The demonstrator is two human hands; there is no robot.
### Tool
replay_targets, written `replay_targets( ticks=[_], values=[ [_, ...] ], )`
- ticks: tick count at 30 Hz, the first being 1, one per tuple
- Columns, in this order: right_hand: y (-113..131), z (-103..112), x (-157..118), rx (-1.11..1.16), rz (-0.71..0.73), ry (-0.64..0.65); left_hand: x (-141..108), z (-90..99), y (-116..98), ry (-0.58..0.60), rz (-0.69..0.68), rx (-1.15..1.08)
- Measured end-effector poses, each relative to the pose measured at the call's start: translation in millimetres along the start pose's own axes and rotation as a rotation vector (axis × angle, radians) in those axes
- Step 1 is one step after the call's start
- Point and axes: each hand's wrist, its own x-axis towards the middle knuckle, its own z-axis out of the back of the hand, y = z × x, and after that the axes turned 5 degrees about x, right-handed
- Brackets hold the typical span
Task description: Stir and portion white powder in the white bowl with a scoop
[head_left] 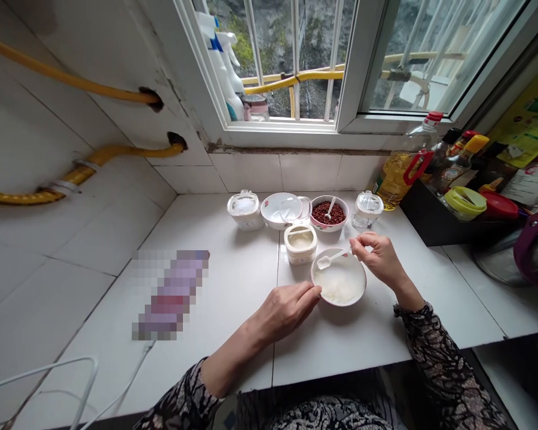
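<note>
A white bowl (361, 285) with pale, whitish contents stands near the middle of the counter. My left hand (287, 307) pinches its left rim between thumb and fingers. Over the bowl's far side, my right hand (376, 254) is closed on the handle of a small white spoon (325, 262). The spoon's scoop end points left above the contents; I cannot make out whether anything lies in it. Just behind the bowl sits an open cream-coloured container (300, 255) with pale stuff inside.
Along the wall stand a lidded container (244, 215), a white bowl (273, 221) with a clear lid, a bowl of reddish beans (334, 213) holding a spoon, and a clear jar (366, 212). An oil bottle (392, 179) is at right. A cable (130, 382) runs at left.
</note>
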Motion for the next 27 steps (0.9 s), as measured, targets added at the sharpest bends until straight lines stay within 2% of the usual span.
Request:
replay_targets(
  ticks=[4, 6, 9, 13, 16, 19, 22, 24, 27],
  values=[
    [-1, -12, -3, -0.075, -0.025, 0.003, 0, 0.1, 0, 0.010, 0.001, -0.005],
    [-1, -22, -6, -0.160, 0.021, -0.002, -1, 0.1, 0, 0.012, 0.001, -0.011],
    [1, -31, -8, -0.264, 0.073, 0.079, 0, -0.1, 0, 0.013, 0.003, -0.009],
    [0, -22, -8, -0.246, 0.104, 0.188, 0, 0.3, 0, 0.017, 0.001, -0.015],
    [-3, -10, -5, -0.167, 0.181, 0.233, 0, 1.1, 0, 0.025, 0.004, -0.021],
    [-4, -4, -2, -0.138, 0.333, 0.150, -1, 1.0, 0, 0.017, 0.004, -0.019],
    [-1, -4, -1, -0.203, 0.482, 0.075, -2, 0.1, 0, 0.008, 0.006, -0.014],
    [1, -7, -2, -0.260, 0.531, 0.117, -2, -0.2, 0, 0.008, 0.009, -0.007],
    [-2, -8, -2, -0.294, 0.506, 0.228, -1, 0.4, 0, 0.008, 0.009, 0.001]
  ],
)
